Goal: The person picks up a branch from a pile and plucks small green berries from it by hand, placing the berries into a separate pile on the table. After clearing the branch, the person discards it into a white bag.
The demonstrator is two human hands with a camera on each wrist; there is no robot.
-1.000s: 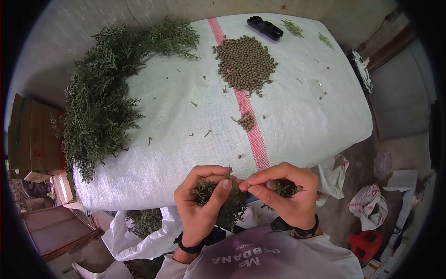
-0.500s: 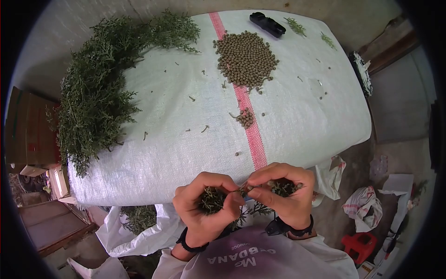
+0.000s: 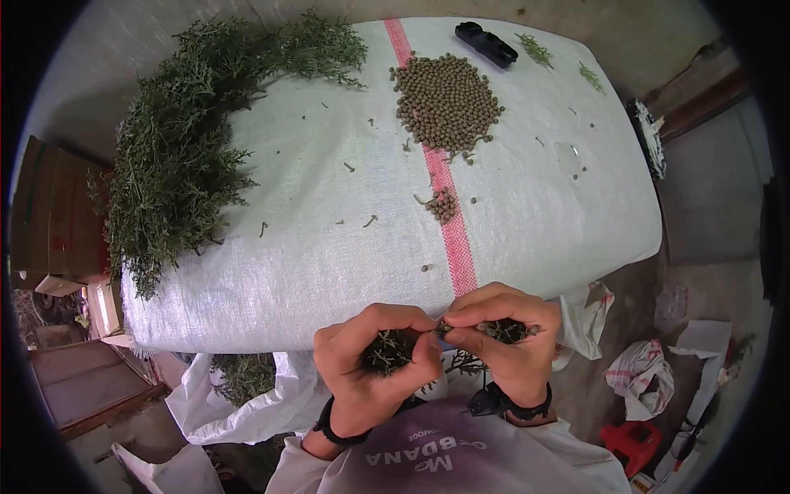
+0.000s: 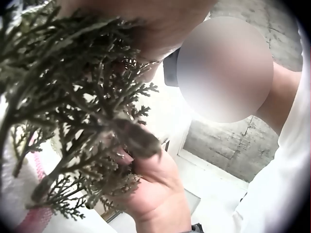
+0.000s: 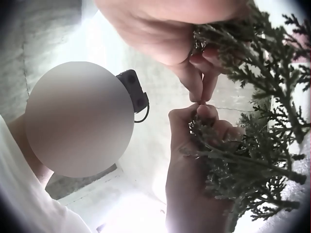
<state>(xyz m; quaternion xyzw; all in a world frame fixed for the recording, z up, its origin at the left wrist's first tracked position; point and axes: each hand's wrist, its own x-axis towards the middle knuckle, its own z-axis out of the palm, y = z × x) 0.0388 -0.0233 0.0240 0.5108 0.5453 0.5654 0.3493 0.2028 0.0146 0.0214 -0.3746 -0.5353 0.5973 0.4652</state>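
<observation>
Both hands meet at their fingertips over the near edge of a stuffed white sack. My left hand is curled round a green sprig, its thumb and forefinger pinching near the stem. My right hand pinches a small round piece against the left fingertips, with greenery inside its curled fingers. Scaly foliage fills much of the left wrist view, and in the right wrist view sprigs hang beside the touching fingertips. Exactly what lies between the fingertips is too small to tell.
On the sack lie a large heap of green branches, a pile of round brown cones, a smaller cluster and a black object. An open white bag with greenery stands below left; a red object is at lower right.
The left thumb and forefinger have closed together and moved right to meet the right fingertips. The right hand keeps its pinch. The head view has shifted slightly.
</observation>
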